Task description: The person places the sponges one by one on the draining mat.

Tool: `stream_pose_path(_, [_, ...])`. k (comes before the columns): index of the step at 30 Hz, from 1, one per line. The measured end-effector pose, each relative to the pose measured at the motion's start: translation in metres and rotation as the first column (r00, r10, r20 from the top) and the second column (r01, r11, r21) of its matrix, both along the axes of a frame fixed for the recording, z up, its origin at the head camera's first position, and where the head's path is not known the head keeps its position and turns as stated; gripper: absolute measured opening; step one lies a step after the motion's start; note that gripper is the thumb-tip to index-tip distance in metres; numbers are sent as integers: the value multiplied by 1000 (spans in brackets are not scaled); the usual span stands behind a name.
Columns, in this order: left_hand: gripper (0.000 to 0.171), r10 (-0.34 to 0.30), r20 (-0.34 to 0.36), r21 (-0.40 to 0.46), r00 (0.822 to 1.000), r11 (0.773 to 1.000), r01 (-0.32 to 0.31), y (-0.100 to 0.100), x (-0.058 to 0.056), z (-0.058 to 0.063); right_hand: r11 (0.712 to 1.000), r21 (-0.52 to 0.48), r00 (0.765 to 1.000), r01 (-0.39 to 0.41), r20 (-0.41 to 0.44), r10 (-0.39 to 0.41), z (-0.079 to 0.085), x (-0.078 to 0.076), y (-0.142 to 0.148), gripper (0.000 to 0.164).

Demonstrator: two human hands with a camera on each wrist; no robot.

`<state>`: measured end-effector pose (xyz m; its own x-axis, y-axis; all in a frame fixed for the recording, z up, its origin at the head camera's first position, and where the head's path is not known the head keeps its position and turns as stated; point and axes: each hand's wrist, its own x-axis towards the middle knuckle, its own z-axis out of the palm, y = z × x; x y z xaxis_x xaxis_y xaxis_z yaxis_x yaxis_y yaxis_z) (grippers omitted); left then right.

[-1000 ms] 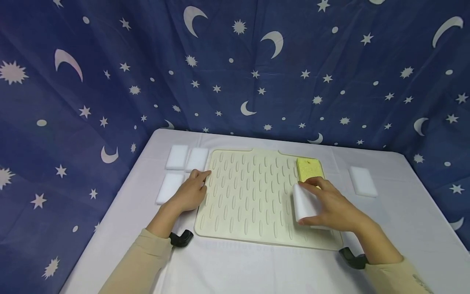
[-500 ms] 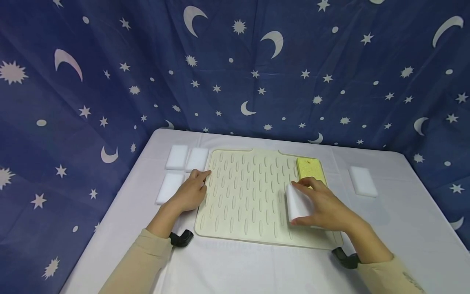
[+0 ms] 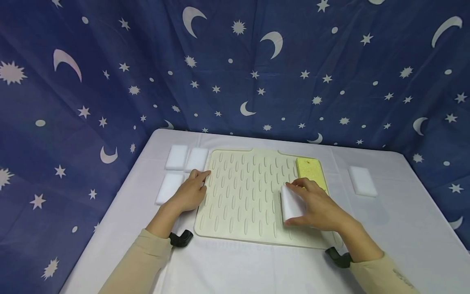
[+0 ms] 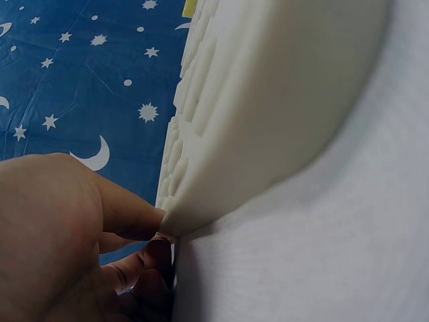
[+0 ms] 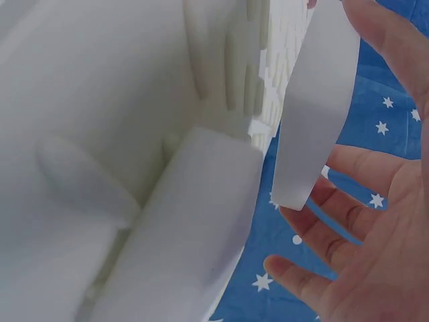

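A cream silicone mat (image 3: 238, 196) with raised oval ridges lies on the table. My left hand (image 3: 191, 194) is at its left edge; in the left wrist view, thumb and finger pinch the mat's rim (image 4: 191, 208). Over the mat's right part, my right hand (image 3: 321, 208) grips a white sponge block (image 3: 292, 204) by its ends, between thumb and fingers. The right wrist view has this held block (image 5: 318, 107) tilted, with a second white sponge (image 5: 188, 228) lying on the mat beside it. Behind the right hand sits a yellow sponge (image 3: 310, 169) at the mat's right edge.
Left of the mat, several white sponges (image 3: 177, 157) lie on the white tablecloth (image 3: 235, 265). Another white sponge (image 3: 362, 181) is off to the right. A blue curtain (image 3: 220, 61) with moons and stars hangs behind the table.
My right hand has shifted left across the mat with the white sponge in its grip, exposing more of the yellow sponge. The left hand stays at the mat's edge.
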<state>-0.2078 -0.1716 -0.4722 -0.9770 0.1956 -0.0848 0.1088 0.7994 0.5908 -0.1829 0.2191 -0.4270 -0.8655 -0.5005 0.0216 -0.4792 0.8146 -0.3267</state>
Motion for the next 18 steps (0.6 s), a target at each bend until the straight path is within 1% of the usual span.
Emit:
stream_pose_path(7, [51, 3, 3, 5, 1000, 1000, -3, 0, 0, 0, 1000, 16, 1000, -14, -17, 14, -2, -1, -7, 107])
stream_pose_path(18, [51, 0, -5, 3, 1000, 1000, 0, 0, -1, -1, 1000, 12, 1000, -12, 5, 12, -6, -3, -16, 106])
